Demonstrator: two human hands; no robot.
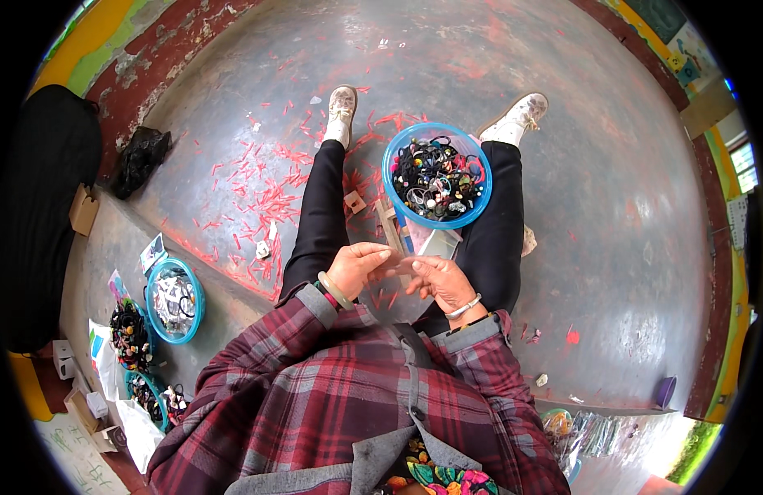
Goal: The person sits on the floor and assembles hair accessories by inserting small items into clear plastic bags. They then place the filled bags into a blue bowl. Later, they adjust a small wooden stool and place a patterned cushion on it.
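Observation:
I sit on a step with my legs stretched out over a grey concrete floor. My left hand [358, 266] and my right hand [435, 279] meet between my knees, fingertips touching and pinching a small thin item too small to make out. Just beyond them, between my shins, stands a blue round tub [395, 202] heaped with dark hair ties and small ornaments [437, 180]. A flat card piece [438, 243] and a wooden strip [389, 228] lie between the tub and my hands.
Several red plastic scraps [257, 214] litter the floor on the left. On the step at my left are another blue tub [155, 307], piles of hair ties [130, 334] and small boxes. A black bag [140, 158] lies farther off. Clear packets [592, 433] lie at my right.

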